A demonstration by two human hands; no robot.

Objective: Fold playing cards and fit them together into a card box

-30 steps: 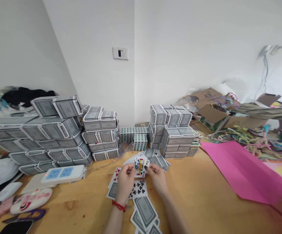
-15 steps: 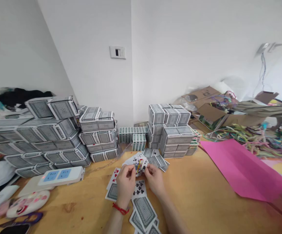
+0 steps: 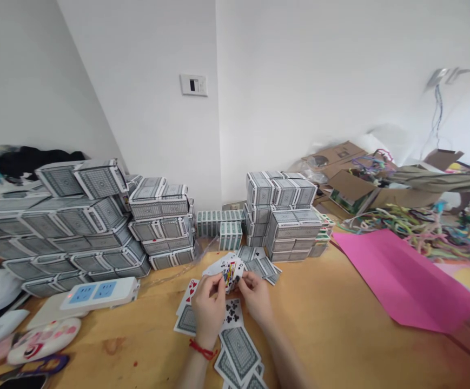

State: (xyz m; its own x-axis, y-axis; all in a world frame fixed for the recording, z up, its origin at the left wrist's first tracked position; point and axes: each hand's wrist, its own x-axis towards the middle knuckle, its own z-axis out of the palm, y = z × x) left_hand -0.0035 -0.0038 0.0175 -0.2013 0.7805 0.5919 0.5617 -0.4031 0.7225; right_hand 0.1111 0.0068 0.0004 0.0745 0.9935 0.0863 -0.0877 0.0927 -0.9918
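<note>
Between my two hands is a queen playing card (image 3: 230,274), face up and tilted over other cards. My left hand (image 3: 209,302), with a red string at the wrist, pinches its left side. My right hand (image 3: 256,296) closes on its right edge. Below them lie a ten of clubs (image 3: 233,313) face up and several grey-backed cards (image 3: 240,351). A hearts card (image 3: 189,292) shows left of my left hand. Behind my right hand, more loose cards (image 3: 264,267) overlap.
Stacked blocks made of cards stand at left (image 3: 92,216), centre-left (image 3: 161,221) and right (image 3: 287,216). Small green card blocks (image 3: 230,235) sit between. A power strip (image 3: 100,293) lies left; pink paper (image 3: 405,281), coloured cords (image 3: 397,224) and cardboard boxes (image 3: 352,189) are right.
The camera view has shifted slightly. Both hands keep their hold on the queen card with hardly any movement.
</note>
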